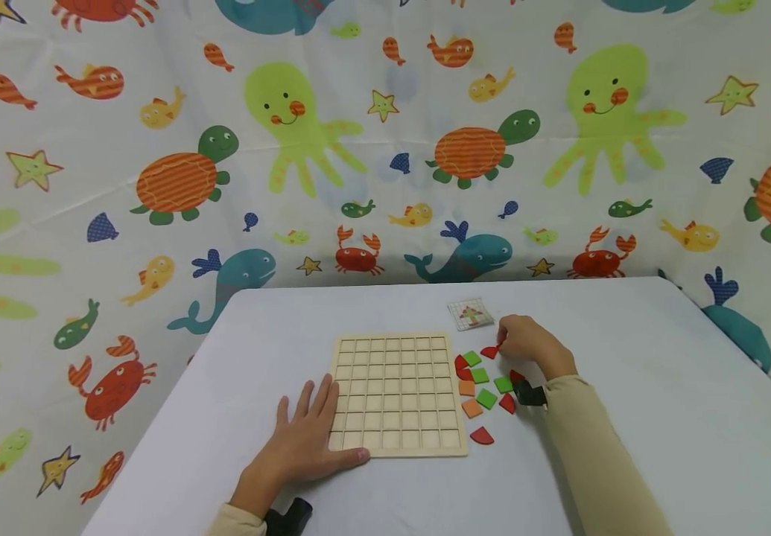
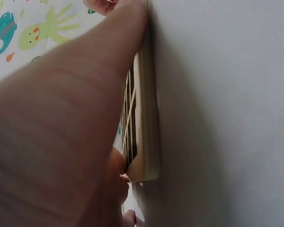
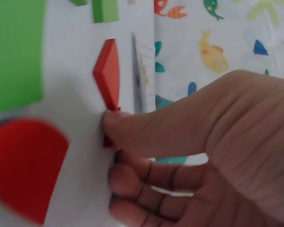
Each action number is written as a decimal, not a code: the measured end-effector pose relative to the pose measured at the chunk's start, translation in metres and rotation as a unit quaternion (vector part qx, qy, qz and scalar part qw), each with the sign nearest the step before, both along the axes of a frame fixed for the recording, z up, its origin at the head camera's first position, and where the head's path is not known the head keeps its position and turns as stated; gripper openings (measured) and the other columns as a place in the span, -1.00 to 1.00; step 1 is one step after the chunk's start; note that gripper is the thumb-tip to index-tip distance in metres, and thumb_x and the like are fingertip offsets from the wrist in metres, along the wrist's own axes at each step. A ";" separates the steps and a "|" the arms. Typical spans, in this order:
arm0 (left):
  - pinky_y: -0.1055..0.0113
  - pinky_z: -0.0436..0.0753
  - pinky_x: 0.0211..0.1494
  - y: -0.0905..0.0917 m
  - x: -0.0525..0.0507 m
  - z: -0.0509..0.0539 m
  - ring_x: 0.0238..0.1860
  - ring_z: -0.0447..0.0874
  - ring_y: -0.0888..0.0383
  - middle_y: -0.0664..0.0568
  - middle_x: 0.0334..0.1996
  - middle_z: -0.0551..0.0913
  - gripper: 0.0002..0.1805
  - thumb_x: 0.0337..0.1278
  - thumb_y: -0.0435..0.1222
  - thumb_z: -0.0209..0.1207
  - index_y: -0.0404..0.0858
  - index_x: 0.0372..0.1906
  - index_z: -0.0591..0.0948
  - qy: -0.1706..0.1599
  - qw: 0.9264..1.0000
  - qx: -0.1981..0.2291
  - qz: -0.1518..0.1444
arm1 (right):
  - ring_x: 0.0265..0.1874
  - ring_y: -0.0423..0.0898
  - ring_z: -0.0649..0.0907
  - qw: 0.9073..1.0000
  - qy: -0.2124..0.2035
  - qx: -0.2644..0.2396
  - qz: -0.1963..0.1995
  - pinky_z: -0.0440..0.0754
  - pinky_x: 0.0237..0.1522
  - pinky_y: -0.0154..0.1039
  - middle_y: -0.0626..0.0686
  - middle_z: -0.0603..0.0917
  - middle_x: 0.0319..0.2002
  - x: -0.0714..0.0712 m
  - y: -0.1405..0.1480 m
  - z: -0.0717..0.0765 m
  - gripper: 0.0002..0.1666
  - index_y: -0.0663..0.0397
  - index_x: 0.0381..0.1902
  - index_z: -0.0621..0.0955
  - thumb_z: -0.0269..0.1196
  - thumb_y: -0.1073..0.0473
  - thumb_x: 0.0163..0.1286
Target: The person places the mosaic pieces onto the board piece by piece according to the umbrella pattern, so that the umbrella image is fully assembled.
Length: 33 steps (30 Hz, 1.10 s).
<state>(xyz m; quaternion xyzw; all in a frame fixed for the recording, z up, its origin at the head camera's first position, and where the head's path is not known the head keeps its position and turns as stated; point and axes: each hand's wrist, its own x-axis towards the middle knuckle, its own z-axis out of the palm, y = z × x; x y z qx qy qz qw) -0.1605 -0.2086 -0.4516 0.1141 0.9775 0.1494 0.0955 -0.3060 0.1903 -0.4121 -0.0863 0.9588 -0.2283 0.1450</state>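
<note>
A wooden grid board (image 1: 419,452) lies flat on the white table. My left hand (image 1: 305,439) rests at its near left corner, fingers straight along the left side and thumb along the near edge. The board's side (image 2: 149,118) shows close up in the left wrist view. To the right of the board, my right hand (image 1: 534,347) pinches a small red piece (image 3: 108,142) between thumb and fingers, mostly hidden by the thumb. Just beyond it lies a red quarter-circle piece (image 3: 109,75). Green squares (image 1: 486,399), orange squares (image 1: 471,408) and more red pieces (image 1: 482,435) lie near.
A pattern card (image 1: 471,314) in a clear sleeve lies behind the loose pieces, near the table's far edge. A curtain (image 1: 385,164) printed with sea animals hangs behind the white table (image 1: 680,387).
</note>
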 end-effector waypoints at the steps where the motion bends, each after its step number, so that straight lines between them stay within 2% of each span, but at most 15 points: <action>1: -0.51 -0.24 0.53 0.001 0.000 0.000 0.70 -0.20 -0.35 -0.25 0.73 -0.05 0.46 0.01 0.54 0.28 -0.40 0.71 0.06 0.001 1.000 0.002 0.000 | -0.15 0.14 0.58 1.000 -0.008 0.001 -0.008 0.66 -0.01 0.05 0.18 0.65 -0.23 0.000 0.000 0.001 -0.88 0.29 -0.13 0.64 0.32 0.35 0.42; 5: -0.52 -0.23 0.53 0.007 0.001 0.001 0.69 -0.19 -0.36 -0.25 0.73 -0.04 0.45 0.01 0.54 0.28 -0.40 0.71 0.08 0.002 1.000 0.001 -0.005 | -0.12 0.17 0.58 0.999 -0.026 0.003 -0.042 0.65 0.03 0.08 0.22 0.64 -0.21 0.003 0.001 0.004 -0.81 0.36 -0.07 0.62 0.32 0.31 0.47; 8: -0.53 -0.23 0.52 0.009 0.001 0.003 0.69 -0.19 -0.36 -0.25 0.73 -0.05 0.45 0.01 0.55 0.26 -0.39 0.71 0.07 0.000 1.000 -0.006 -0.011 | -0.13 0.18 0.58 0.998 -0.018 0.000 -0.055 0.65 0.04 0.10 0.24 0.64 -0.22 0.006 0.004 0.002 -0.81 0.40 -0.07 0.60 0.31 0.34 0.46; 14: -0.54 -0.24 0.51 0.004 0.001 0.006 0.69 -0.21 -0.36 -0.26 0.73 -0.07 0.45 0.03 0.52 0.30 -0.41 0.71 0.05 0.007 1.000 -0.015 -0.009 | -0.19 0.15 0.59 0.999 0.024 -0.024 -0.040 0.66 -0.02 0.06 0.21 0.66 -0.25 0.006 0.000 -0.006 -0.86 0.39 -0.12 0.61 0.25 0.39 0.42; 21: -0.55 -0.25 0.50 0.001 0.002 0.006 0.69 -0.24 -0.38 -0.29 0.73 -0.09 0.46 0.03 0.51 0.31 -0.43 0.71 0.03 0.003 1.000 0.001 -0.009 | -0.22 0.14 0.59 0.998 0.038 -0.025 -0.038 0.66 -0.08 0.03 0.21 0.65 -0.27 0.005 -0.004 -0.002 -0.89 0.38 -0.16 0.63 0.27 0.40 0.40; 25: -0.55 -0.26 0.50 0.001 0.003 0.005 0.69 -0.24 -0.38 -0.29 0.73 -0.09 0.45 0.04 0.50 0.31 -0.43 0.71 0.02 0.003 1.000 0.007 -0.009 | -0.25 0.11 0.60 0.996 0.035 -0.068 -0.042 0.66 -0.11 -0.02 0.21 0.65 -0.26 0.006 -0.002 0.001 -0.90 0.35 -0.16 0.66 0.30 0.36 0.46; 28: -0.55 -0.26 0.50 0.002 0.004 0.004 0.69 -0.24 -0.37 -0.29 0.73 -0.10 0.45 0.05 0.49 0.31 -0.43 0.71 0.02 0.000 1.000 0.010 -0.007 | -0.24 0.11 0.64 0.990 0.043 -0.125 -0.048 0.67 0.01 0.01 0.23 0.70 -0.18 0.006 -0.003 0.002 -0.85 0.37 -0.06 0.70 0.29 0.35 0.52; 33: -0.54 -0.28 0.50 0.002 0.004 0.003 0.69 -0.25 -0.37 -0.28 0.73 -0.10 0.45 0.03 0.50 0.31 -0.41 0.71 0.04 -0.004 1.000 0.010 -0.004 | 0.04 0.23 0.66 0.977 0.078 -0.198 -0.032 0.60 0.24 0.19 0.30 0.71 0.05 0.009 -0.014 0.011 -0.68 0.37 0.17 0.69 0.26 0.32 0.56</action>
